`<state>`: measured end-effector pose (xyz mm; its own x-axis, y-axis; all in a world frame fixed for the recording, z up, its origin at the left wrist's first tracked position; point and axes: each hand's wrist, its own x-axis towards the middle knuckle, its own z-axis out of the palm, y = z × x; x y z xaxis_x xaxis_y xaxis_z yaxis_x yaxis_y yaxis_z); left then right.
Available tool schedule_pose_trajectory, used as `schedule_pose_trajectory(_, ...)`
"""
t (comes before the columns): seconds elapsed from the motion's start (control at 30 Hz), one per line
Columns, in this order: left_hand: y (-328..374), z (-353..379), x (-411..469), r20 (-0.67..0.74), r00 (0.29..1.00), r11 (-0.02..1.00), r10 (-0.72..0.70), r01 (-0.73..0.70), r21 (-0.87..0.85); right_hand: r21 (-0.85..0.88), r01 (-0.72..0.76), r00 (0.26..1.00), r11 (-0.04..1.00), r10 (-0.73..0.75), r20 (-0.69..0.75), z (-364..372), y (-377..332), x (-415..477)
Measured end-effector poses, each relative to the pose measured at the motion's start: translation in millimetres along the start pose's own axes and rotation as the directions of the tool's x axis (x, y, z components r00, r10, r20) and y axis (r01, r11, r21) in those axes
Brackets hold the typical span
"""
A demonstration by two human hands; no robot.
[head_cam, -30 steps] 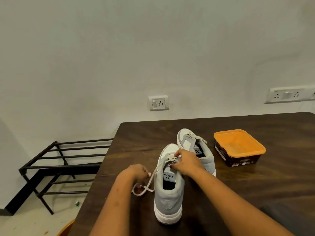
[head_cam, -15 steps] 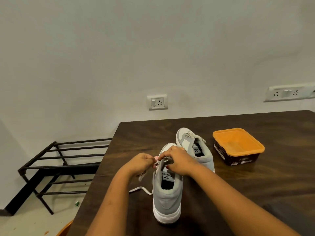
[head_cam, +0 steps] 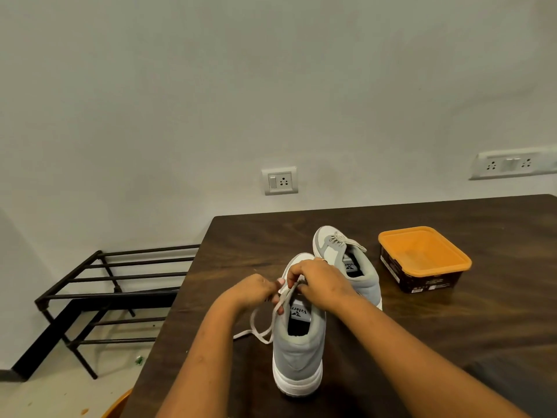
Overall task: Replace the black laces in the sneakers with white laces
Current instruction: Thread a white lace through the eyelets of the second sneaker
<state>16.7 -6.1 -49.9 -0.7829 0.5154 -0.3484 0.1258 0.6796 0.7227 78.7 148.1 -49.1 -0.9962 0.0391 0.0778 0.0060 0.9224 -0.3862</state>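
Observation:
A grey and white sneaker [head_cam: 298, 354] stands heel toward me on the dark wooden table [head_cam: 422, 333]. Its white lace [head_cam: 260, 331] loops off the left side onto the table. My left hand [head_cam: 256, 289] pinches the lace at the left edge of the tongue. My right hand [head_cam: 322, 283] curls over the eyelets and grips the lace there, hiding the front lacing. A second grey sneaker [head_cam: 346, 260] with a white lace tied at its toe end lies just behind, to the right. No black lace is visible.
An orange-rimmed dark plastic tub [head_cam: 422, 259] sits at the right of the sneakers. A black metal rack [head_cam: 99, 297] stands on the floor left of the table. Wall sockets [head_cam: 280, 181] are behind. The table's left edge runs close to my left arm.
My left hand has moved up and right from the table side to meet my right hand at the eyelets. The loose lace loop now hangs lower on the left.

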Motion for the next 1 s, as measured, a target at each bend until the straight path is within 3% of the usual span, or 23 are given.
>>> schedule_pose_trajectory(0.2,-4.2,6.9,12.6,-0.127,0.992,0.998,0.004,0.003,0.061,-0.061,0.102,0.995,0.993,-0.102,-0.004,-6.4,-6.9,-8.0)
schedule_pose_trajectory(0.43,-3.3,9.2,14.3,-0.052,0.999,0.976,0.008,0.004,0.216,0.007,0.106,0.994,0.994,-0.106,0.015,-2.2,-6.6,-6.2)
schedule_pose_trajectory(0.5,-1.9,3.4,11.1,-0.085,0.996,0.996,0.015,-0.008,0.090,0.034,0.096,0.994,0.995,-0.097,0.045,-0.1,-4.0,-3.4)
schedule_pose_trajectory(0.57,5.6,-5.2,2.0,-0.146,0.989,0.976,0.028,-0.058,-0.208,0.167,0.062,0.995,0.984,-0.074,0.063,0.9,-1.6,-1.3)
schedule_pose_trajectory(0.6,12.0,-8.4,-3.4,-0.167,0.986,0.920,0.023,-0.086,-0.382,0.284,0.035,0.996,0.958,-0.057,0.071,0.8,-1.6,-0.5)
schedule_pose_trajectory(0.7,34.4,-12.8,-14.6,-0.189,0.981,0.586,0.032,-0.172,-0.792,0.641,-0.053,0.996,0.766,-0.006,0.089,-8.1,-9.1,-1.5)
schedule_pose_trajectory(0.77,46.7,-11.6,-15.1,-0.219,0.975,0.329,0.044,-0.221,-0.918,0.780,-0.118,0.991,0.615,0.026,0.130,-17.6,-16.4,-3.9)
schedule_pose_trajectory(0.8,51.2,-10.0,-13.6,-0.253,0.967,0.264,0.038,-0.254,-0.931,0.815,-0.146,0.987,0.561,0.027,0.159,-21.8,-18.2,-5.1)
schedule_pose_trajectory(0.83,54.9,-8.4,-12.0,-0.297,0.955,0.248,0.026,-0.294,-0.923,0.843,-0.158,0.984,0.514,0.007,0.181,-25.5,-19.3,-6.1)
schedule_pose_trajectory(0.93,57.9,-2.3,-7.0,-0.402,0.915,0.338,-0.025,-0.371,-0.865,0.894,-0.154,0.977,0.420,-0.070,0.201,-34.3,-14.5,-6.8)
schedule_pose_trajectory(1.0,49.1,1.5,-0.5,-0.427,0.899,0.426,-0.097,-0.350,-0.834,0.860,-0.158,0.980,0.484,-0.028,0.196,-43.0,-5.1,-6.9)
